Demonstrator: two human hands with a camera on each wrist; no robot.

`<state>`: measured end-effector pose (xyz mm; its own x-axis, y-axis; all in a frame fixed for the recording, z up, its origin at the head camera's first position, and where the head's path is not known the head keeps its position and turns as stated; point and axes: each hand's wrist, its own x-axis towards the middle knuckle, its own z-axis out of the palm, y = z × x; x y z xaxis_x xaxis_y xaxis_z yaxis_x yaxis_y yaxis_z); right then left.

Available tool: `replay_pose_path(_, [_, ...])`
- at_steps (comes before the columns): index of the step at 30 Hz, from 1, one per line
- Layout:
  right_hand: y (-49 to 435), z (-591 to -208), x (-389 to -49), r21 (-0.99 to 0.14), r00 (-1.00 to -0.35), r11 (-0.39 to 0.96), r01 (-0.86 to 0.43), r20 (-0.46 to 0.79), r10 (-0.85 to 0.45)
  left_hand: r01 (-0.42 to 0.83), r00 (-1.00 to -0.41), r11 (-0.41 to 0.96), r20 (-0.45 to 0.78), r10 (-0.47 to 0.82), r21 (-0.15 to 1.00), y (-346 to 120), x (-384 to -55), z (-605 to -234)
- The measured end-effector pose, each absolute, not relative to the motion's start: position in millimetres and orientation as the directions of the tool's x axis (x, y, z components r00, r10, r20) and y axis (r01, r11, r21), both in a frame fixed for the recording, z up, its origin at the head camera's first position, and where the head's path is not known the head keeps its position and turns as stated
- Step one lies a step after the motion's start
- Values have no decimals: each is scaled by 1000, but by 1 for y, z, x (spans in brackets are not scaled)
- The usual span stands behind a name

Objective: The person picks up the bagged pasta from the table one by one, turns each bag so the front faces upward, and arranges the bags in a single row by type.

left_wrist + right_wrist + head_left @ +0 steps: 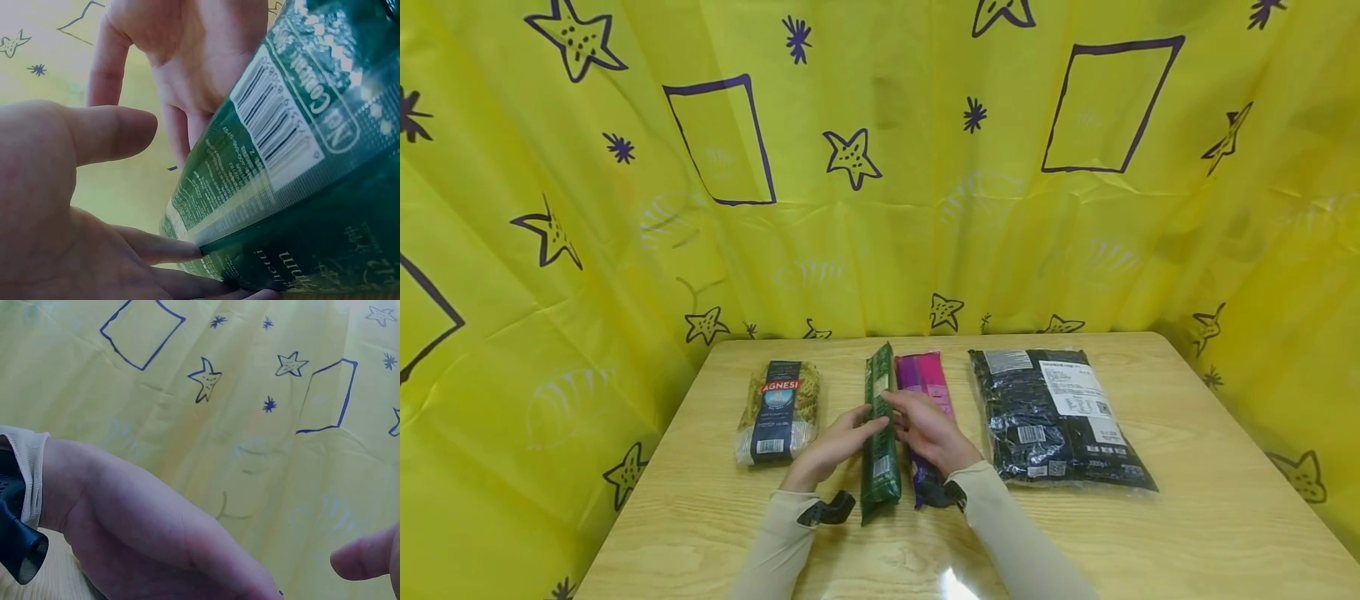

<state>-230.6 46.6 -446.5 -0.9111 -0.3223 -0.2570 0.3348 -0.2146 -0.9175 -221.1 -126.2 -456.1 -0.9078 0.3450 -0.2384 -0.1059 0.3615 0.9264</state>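
Note:
A long green spaghetti packet (pixel 882 450) lies lengthwise between my two hands in the head view. My left hand (pixel 831 446) is at its left side, thumb and fingers fairly straight; the left wrist view shows those fingers (pixel 156 247) touching the packet's lower edge, with its barcode above. From the other side, my right hand (pixel 932 429) touches the packet, its thumb over the upper face. Underneath and beside the right wrist is a pink and purple packet (pixel 928 375), partly covered. The right wrist view shows the right hand (pixel 162 531) but not the packet.
An Agnesi pasta bag (pixel 782 408) lies on the left part of the wooden table (pixel 677 517). To the right is a large black bag (pixel 1037 425) with a white label. A yellow curtain (pixel 880 250) with drawn stars hangs behind the table.

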Motion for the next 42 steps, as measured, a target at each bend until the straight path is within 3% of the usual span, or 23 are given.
replay_pose_path(17, [38, -447, -225, -936, -914, -221, 276, -185, -360, -139, -876, 268, -244, 415, 953, -134, -224, -457])
replay_pose_path(42, [28, -456, -224, -950, -919, -177, 258, -185, -347, -61, -895, 357, -209, 393, 932, -140, -223, -459])
